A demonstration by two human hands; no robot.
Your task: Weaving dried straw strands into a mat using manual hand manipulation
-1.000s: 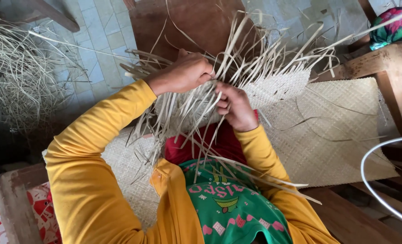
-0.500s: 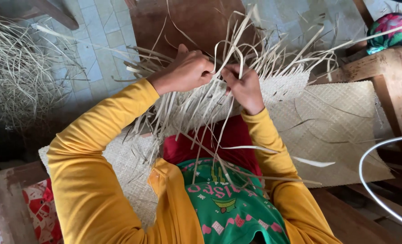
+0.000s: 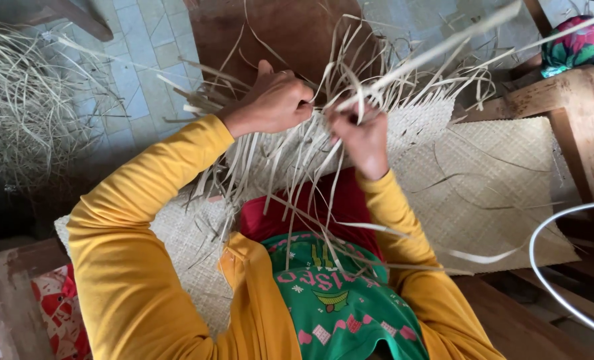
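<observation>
While pale strips (image 3: 350, 87) fan loose at the far edge, a person in yellow sleeves works a woven mat (image 3: 497, 180) spread across the lap and out to the right. The left hand (image 3: 273, 100) is closed in a fist on a bunch of strips; the right hand (image 3: 360, 137) pinches a few just beside it. Judging by the tight weave, the near and right parts look finished, while the far fringe remains unwoven. Room is close: a wooden frame (image 3: 577, 113) hems the right side, a white cable (image 3: 543, 267) loops near right, and spare straw (image 3: 23, 107) lies heaped on the tiled floor (image 3: 143, 40) far left.
</observation>
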